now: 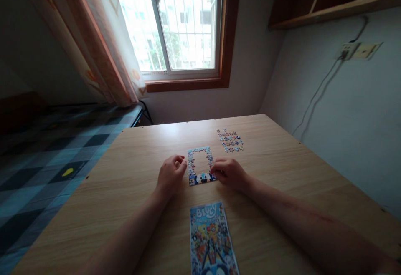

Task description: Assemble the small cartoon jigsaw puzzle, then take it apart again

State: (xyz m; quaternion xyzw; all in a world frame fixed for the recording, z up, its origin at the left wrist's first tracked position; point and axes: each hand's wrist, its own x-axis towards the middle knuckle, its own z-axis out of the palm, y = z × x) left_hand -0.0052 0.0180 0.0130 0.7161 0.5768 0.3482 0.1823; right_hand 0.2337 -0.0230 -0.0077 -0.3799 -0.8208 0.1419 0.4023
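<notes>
A partly assembled jigsaw puzzle [203, 179] lies flat on the wooden table, its border joined around a bare middle. My left hand [171, 172] rests just left of the border with its fingers curled in, and nothing shows in them. At the lower right edge of the puzzle, my right hand [230, 172] has its fingertips pressed together on or over the border. Whatever they may hold is too small or hidden. Loose puzzle pieces [231, 141] are laid out in rows behind and to the right. Nearer to me is a colourful picture sheet [209, 237] headed "Bluey".
The wooden table [125, 166] extends to a back edge below the window [184, 24]. On the left stands a bed with a checked cover [75, 141], beside a curtain [103, 45]. A cable [316, 93] hangs from a socket on the right wall, under a shelf [335, 12].
</notes>
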